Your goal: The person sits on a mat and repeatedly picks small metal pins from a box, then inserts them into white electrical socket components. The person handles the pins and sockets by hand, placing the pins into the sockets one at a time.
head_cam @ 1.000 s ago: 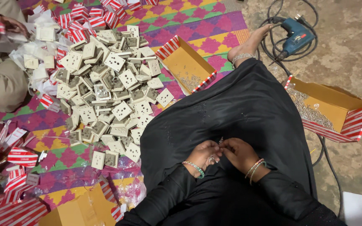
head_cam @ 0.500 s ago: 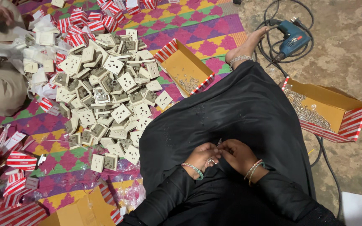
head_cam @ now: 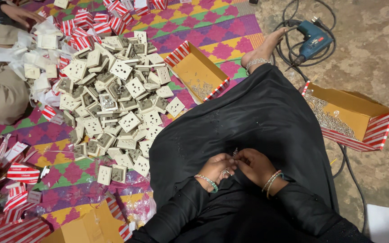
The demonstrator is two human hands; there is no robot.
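I sit on a patterned mat with a black robe (head_cam: pixel 257 117) over my lap. My left hand (head_cam: pixel 215 168) and my right hand (head_cam: pixel 256 164) meet above the lap, fingers pinched together around small metal screws (head_cam: pixel 235 153). Both wrists wear bangles. A large heap of white socket plates (head_cam: pixel 113 99) lies on the mat to my left, within reach of my left hand.
An open yellow box (head_cam: pixel 199 72) with screws sits by the heap; another open box (head_cam: pixel 347 114) of screws stands on the bare floor at right. A blue power drill (head_cam: pixel 314 42) with its cable lies at top right. Another person (head_cam: pixel 1 67) sits at upper left among red-striped cartons (head_cam: pixel 91 20).
My hands stay together over the lap, fingers shifting slightly. The other person's hand at top left has moved among the wrappers.
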